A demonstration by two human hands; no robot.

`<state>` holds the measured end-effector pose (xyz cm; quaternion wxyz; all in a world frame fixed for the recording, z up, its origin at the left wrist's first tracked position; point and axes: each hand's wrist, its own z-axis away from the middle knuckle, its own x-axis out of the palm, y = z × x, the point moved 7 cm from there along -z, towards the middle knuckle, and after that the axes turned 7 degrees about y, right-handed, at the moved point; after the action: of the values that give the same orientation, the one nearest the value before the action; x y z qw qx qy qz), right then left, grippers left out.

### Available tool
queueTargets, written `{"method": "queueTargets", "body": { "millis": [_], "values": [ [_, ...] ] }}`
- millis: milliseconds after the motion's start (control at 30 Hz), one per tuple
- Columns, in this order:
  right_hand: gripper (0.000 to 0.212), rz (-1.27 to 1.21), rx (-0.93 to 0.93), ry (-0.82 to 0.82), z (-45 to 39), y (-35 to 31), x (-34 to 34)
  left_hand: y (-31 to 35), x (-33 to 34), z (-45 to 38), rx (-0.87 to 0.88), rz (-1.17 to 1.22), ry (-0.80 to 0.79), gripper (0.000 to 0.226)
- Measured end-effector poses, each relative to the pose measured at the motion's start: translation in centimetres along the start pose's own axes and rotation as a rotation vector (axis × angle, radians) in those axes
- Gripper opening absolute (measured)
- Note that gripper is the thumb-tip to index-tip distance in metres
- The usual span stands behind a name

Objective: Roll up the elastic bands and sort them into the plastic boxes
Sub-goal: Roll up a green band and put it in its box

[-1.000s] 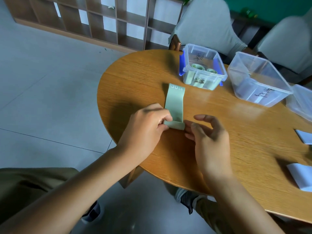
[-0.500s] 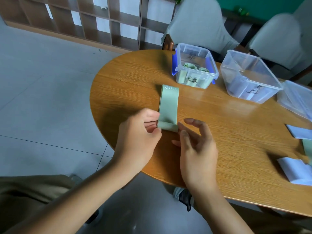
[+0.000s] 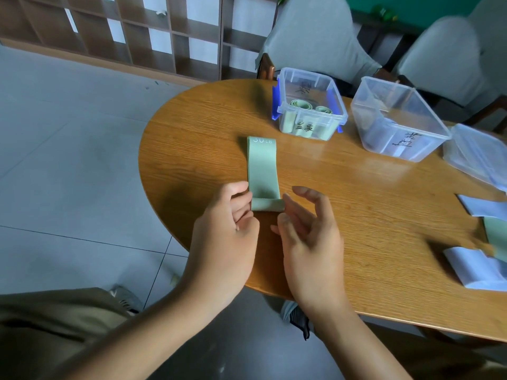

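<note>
A pale green elastic band (image 3: pixel 262 165) marked 30 LB lies flat on the round wooden table (image 3: pixel 384 229), its near end turned over into a short roll. My left hand (image 3: pixel 222 242) pinches the roll's left end with curled fingers. My right hand (image 3: pixel 310 237) is just right of the roll with fingers loosely spread, one fingertip touching the roll's right end. Behind stands a clear box with blue clips (image 3: pixel 338 113) holding rolled green bands (image 3: pixel 300 104). To its right is a second clear box (image 3: pixel 428 127) with a pale roll inside.
A clear lid (image 3: pixel 477 154) lies at the right edge. Loose lilac bands (image 3: pixel 482 208) (image 3: pixel 477 270) and a green one (image 3: pixel 496 234) lie at the right. Two grey covered chairs (image 3: pixel 312 37) stand behind the table, and the table's near edge is under my wrists.
My right hand's fingers have lifted and spread beside the roll. My left hand has shifted from covering the roll to gripping its left end. The band stays in place.
</note>
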<state>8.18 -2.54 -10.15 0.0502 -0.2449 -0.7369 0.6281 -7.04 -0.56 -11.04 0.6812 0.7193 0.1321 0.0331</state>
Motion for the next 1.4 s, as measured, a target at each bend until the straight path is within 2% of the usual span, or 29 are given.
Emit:
{"method": "queueTargets", "body": {
  "millis": [233, 433, 600, 833, 1000, 1167, 1267, 1400],
  "values": [
    [0.039, 0.179, -0.096, -0.089, 1.3, 0.0, 0.4, 0.6, -0.3, 0.8, 0.068, -0.069, 0.023, 0.048],
    [0.053, 0.451, -0.249, -0.099, 1.4, -0.6, 1.1, 1.4, -0.5, 0.8, 0.227, -0.342, 0.003, 0.05],
    [0.048, 0.629, -0.359, -0.125, 1.5, -0.4, 1.5, 1.6, 0.2, 1.2, 0.398, -0.555, -0.087, 0.052],
    [0.049, 0.781, -0.386, -0.165, 0.5, -1.0, 2.3, 1.7, 0.1, 0.6, 0.563, -0.718, -0.07, 0.046],
    [0.049, 0.872, -0.42, -0.156, -0.1, -1.2, 2.8, 0.5, 0.1, -0.3, 0.539, -0.813, -0.114, 0.056],
    [0.055, 0.984, -0.535, -0.145, 0.6, -1.5, 3.2, 0.2, 0.1, -1.2, 0.507, -0.878, -0.175, 0.06],
    [0.05, 0.906, -0.593, -0.148, 1.2, -1.7, 3.3, 0.3, -0.1, -1.8, 0.528, -0.873, -0.187, 0.065],
    [0.049, 0.825, -0.569, -0.154, 1.1, -1.3, 3.7, 0.1, 0.0, -2.4, 0.51, -0.876, -0.226, 0.062]
  ]
}}
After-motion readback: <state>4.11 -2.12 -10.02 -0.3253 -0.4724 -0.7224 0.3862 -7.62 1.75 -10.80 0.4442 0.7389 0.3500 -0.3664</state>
